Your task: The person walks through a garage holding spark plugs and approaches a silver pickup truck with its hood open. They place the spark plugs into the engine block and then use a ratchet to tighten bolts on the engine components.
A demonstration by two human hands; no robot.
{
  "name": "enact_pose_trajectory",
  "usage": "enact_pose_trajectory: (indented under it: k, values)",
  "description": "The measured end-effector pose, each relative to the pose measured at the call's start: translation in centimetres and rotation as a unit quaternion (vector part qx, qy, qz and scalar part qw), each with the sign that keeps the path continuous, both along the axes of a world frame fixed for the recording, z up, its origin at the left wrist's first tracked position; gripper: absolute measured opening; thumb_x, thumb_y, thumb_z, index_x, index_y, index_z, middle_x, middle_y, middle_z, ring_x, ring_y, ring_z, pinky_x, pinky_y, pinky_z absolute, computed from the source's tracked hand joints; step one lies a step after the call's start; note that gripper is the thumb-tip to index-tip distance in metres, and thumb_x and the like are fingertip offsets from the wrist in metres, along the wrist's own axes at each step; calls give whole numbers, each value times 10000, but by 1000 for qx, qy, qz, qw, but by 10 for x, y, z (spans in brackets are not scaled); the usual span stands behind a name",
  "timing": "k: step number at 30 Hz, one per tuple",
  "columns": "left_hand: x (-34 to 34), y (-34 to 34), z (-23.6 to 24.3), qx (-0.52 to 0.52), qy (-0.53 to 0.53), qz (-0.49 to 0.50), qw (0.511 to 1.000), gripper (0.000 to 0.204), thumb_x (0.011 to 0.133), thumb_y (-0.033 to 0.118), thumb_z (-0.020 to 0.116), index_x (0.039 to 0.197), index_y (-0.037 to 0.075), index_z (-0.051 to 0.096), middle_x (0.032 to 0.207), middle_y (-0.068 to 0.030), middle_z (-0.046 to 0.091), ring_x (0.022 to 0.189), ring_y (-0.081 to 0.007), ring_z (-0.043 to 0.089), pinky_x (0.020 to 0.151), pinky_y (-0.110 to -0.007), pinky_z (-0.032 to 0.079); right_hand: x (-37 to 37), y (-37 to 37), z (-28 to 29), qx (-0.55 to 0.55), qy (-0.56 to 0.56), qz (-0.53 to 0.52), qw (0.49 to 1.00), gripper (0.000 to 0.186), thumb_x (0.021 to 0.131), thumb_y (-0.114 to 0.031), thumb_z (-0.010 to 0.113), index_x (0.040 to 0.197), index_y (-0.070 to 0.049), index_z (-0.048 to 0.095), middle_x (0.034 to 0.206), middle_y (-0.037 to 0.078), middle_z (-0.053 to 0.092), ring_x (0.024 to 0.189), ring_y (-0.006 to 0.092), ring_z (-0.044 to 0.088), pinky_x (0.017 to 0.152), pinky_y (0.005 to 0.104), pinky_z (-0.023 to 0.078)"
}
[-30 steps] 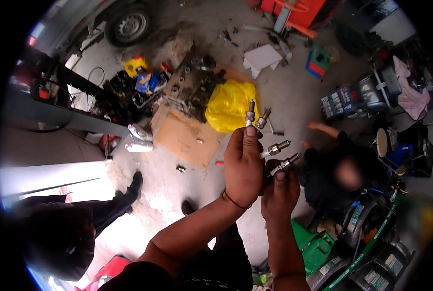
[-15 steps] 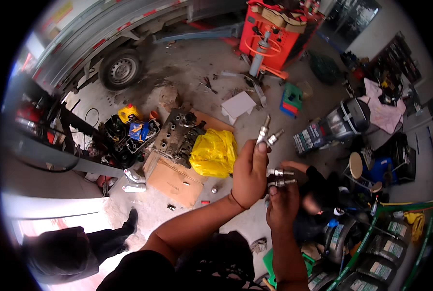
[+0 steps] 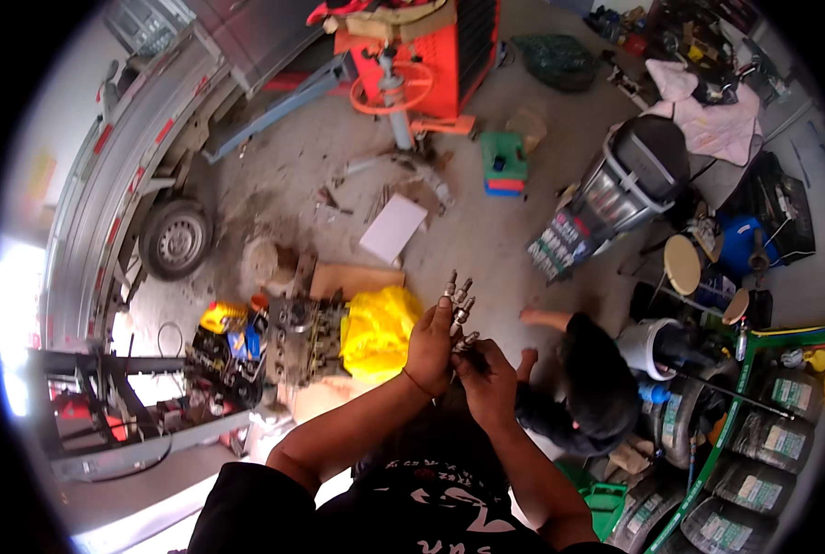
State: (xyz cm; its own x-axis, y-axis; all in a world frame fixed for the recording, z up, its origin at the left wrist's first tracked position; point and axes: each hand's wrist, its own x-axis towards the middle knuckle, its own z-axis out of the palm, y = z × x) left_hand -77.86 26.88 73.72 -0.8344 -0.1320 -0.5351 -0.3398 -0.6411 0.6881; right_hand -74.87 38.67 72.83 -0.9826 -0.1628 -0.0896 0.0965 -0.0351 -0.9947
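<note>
- Pinching spark plugs, four counted [image 3: 461, 294], the left hand [image 3: 428, 349] closes thumb and fingers on the upper ones; metal ends point away from the wearer.
- Right hand [image 3: 488, 383], one: fingertips pressed together at the lowest plug, just beside the left hand. All four plugs lie grouped between the two hands, held above the floor.
- Yellow plastic bag [image 3: 377, 334], one: on the floor left of the hands, just beside one engine block [image 3: 294, 343].
- White sheet [image 3: 394, 229], one, and one green, red and blue case [image 3: 504, 162]: farther off, well apart.
- Tyres [image 3: 756, 486]: at least six, near right; two round stool tops [image 3: 682, 265] and one white bucket [image 3: 636, 349] stand farther up that side.
- Co-worker [image 3: 602, 383], one: low down, right of the hands.
- Surface: grey, stained concrete floor [image 3: 473, 231].
- Room: workshop; one grey vehicle [image 3: 145, 152] with one wheel [image 3: 174, 239] visible, far left; one red cabinet [image 3: 474, 51], far side.
</note>
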Motion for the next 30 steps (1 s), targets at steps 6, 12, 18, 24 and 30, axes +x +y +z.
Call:
enact_pose_trajectory:
  k: [6,12,18,24,30]
  values:
    - [-193,-1,16,-151,39,30,987,324,1022,334,472,976,35,590,753,18,528,652,-75,465,584,-239,408,-190,0,35,-97,-65,15,993,253,909,-151,685,1073,2,567,857,9,595,749,76,535,640,215,442]
    - [-427,1,-8,-255,123,57,957,383,1027,359,465,925,0,554,811,9,551,721,-55,452,617,-227,408,-428,-11,7,-82,-48,-9,995,204,924,-132,659,1060,-5,576,846,8,599,677,67,510,565,211,415]
    - [-683,19,9,-263,150,-36,952,309,1033,307,460,924,26,528,720,5,463,669,-76,395,562,-274,371,-677,-4,9,-77,-22,-124,989,325,911,-214,684,1103,22,569,904,24,601,717,90,517,610,231,428]
    - [-909,56,57,-98,164,-102,976,294,1020,319,490,991,36,566,779,25,556,651,-41,466,560,-205,406,-887,32,63,-161,-8,-173,972,257,890,-82,685,1089,-2,543,887,14,605,723,76,533,626,225,444]
    - [-1149,112,69,-286,219,-143,922,286,1022,292,488,987,21,568,771,20,532,640,-44,460,546,-215,408,-1125,90,61,-219,47,-177,958,375,896,-132,682,1181,17,490,940,29,601,767,91,548,632,232,453]
